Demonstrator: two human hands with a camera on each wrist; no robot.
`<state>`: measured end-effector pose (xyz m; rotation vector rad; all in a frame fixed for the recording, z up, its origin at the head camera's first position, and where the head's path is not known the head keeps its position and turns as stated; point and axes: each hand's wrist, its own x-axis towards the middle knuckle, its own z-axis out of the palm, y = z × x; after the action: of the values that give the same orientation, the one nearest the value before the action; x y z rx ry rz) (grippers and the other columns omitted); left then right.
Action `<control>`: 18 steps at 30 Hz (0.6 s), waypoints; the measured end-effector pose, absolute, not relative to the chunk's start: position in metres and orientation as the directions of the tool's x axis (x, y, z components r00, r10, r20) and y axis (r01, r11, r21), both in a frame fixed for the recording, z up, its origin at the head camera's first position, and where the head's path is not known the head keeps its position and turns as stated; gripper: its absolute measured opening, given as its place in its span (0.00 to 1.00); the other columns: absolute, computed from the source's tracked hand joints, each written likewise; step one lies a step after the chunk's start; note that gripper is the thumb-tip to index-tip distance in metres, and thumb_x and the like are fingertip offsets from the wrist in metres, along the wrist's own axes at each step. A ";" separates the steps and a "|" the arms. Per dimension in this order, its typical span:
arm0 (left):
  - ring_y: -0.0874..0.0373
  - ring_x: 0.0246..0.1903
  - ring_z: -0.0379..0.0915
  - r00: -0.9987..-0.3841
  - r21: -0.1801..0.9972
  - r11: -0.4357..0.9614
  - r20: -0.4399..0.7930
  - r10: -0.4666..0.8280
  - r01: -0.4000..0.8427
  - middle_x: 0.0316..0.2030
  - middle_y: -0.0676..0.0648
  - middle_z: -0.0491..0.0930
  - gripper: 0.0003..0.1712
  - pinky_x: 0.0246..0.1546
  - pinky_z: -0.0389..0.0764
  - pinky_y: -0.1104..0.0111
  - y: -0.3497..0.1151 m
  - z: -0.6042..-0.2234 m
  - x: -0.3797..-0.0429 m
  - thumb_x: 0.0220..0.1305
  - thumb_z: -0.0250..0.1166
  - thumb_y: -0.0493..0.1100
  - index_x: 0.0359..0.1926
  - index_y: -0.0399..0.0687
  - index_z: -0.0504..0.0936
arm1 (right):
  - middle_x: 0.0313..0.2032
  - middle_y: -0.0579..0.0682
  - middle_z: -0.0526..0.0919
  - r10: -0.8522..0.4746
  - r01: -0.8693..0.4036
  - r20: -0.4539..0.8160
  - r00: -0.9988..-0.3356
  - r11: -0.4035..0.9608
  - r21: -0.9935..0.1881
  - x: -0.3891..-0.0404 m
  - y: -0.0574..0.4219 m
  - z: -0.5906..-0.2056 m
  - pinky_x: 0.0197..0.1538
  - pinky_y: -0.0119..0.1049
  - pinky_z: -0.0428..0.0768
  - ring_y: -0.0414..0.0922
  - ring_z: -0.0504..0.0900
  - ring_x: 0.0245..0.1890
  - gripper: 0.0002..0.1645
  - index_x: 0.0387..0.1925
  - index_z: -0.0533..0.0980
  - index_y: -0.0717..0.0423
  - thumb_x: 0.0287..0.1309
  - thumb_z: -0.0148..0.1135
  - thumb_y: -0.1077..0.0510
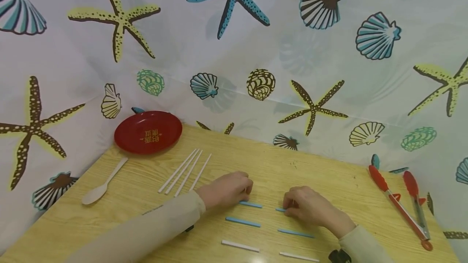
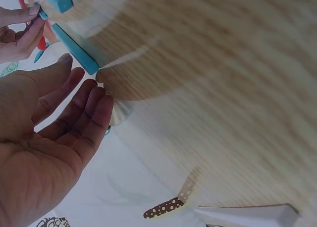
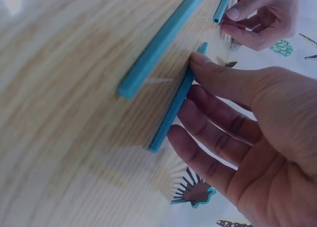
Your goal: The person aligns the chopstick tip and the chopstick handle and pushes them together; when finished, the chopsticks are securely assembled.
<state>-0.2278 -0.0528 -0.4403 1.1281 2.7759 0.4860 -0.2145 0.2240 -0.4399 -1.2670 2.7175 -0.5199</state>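
My left hand (image 1: 227,188) rests with loosely curled fingers at the left end of a short blue stick (image 1: 252,204) lying on the table. In the left wrist view a gap shows between thumb and fingers, beside that stick's end. My right hand (image 3: 237,113) pinches another blue stick (image 3: 173,113) between thumb and fingers, low at the tabletop. Closer to me lie a second left blue stick (image 1: 243,222) and a second right blue stick (image 1: 295,233). Nearest me are a left white stick (image 1: 240,246) and a right white stick (image 1: 299,257). Together they form two columns.
Several long white sticks (image 1: 183,171) lie left of my left hand. Beyond them a red plate (image 1: 128,133) leans on the curtain (image 1: 234,52), near a pale spoon (image 1: 96,194). Red-tipped tongs (image 1: 404,212) lie spread at the right of the wooden table (image 1: 270,157).
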 end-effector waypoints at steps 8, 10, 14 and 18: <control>0.65 0.26 0.65 -0.698 0.360 0.643 0.034 0.716 0.676 0.25 0.57 0.70 0.09 0.27 0.71 0.75 -0.052 -0.440 -0.229 0.63 0.71 0.44 0.28 0.49 0.80 | 0.29 0.38 0.77 -0.758 -0.721 0.046 -0.651 0.597 -0.351 -0.216 0.224 -0.440 0.34 0.30 0.77 0.32 0.74 0.29 0.08 0.29 0.80 0.48 0.55 0.74 0.61; 0.65 0.26 0.65 -0.688 0.362 0.631 0.041 0.725 0.687 0.25 0.57 0.71 0.09 0.27 0.71 0.75 -0.052 -0.439 -0.228 0.61 0.71 0.44 0.28 0.48 0.80 | 0.29 0.37 0.77 -0.757 -0.719 0.044 -0.651 0.598 -0.353 -0.216 0.224 -0.439 0.33 0.30 0.77 0.32 0.74 0.29 0.08 0.30 0.80 0.48 0.55 0.74 0.61; 0.66 0.26 0.65 -0.680 0.361 0.624 0.037 0.733 0.693 0.25 0.57 0.71 0.09 0.27 0.71 0.75 -0.051 -0.438 -0.226 0.61 0.72 0.44 0.29 0.47 0.81 | 0.29 0.37 0.77 -0.754 -0.715 0.041 -0.655 0.601 -0.357 -0.215 0.224 -0.439 0.33 0.30 0.77 0.31 0.74 0.29 0.08 0.30 0.80 0.48 0.55 0.73 0.61; 0.66 0.26 0.65 -0.676 0.359 0.626 0.023 0.736 0.693 0.25 0.57 0.72 0.09 0.28 0.72 0.75 -0.050 -0.440 -0.226 0.62 0.71 0.46 0.30 0.47 0.82 | 0.29 0.39 0.77 -0.754 -0.715 0.044 -0.656 0.601 -0.358 -0.214 0.224 -0.440 0.33 0.31 0.77 0.31 0.74 0.29 0.08 0.30 0.80 0.48 0.55 0.73 0.61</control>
<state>-0.2264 -0.0503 -0.4398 1.2001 2.7171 0.5185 -0.2142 0.2244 -0.4399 -1.2479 2.7097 -0.5297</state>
